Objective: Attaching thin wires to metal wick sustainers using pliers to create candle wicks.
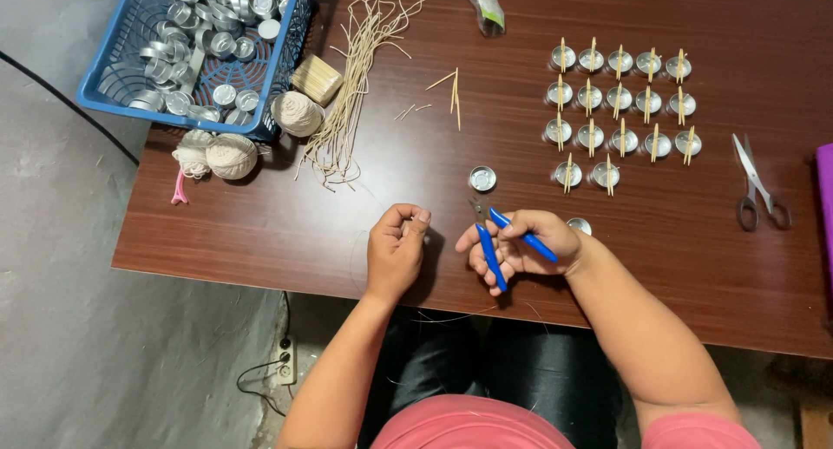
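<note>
1. Right hand (521, 245) grips one pair of blue-handled pliers (503, 241) near the table's (347, 232) front edge.
2. Left hand (395, 249) is pinched closed on a thin wick strand (357, 249).
3. Eighteen sticked metal cups (620, 102) fill the far right; one bare cup (482, 178) sits alone.
4. Open wood lies mid-table.

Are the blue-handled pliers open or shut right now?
Open: the blue-handled pliers sit in the right hand with the two handles spread apart. The tips are too small to judge.

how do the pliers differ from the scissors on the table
The pliers have blue handles and sit in the right hand; the scissors are bare grey metal, lying untouched on the table at far right. The scissors look longer. Both are two-handled tools.
</note>
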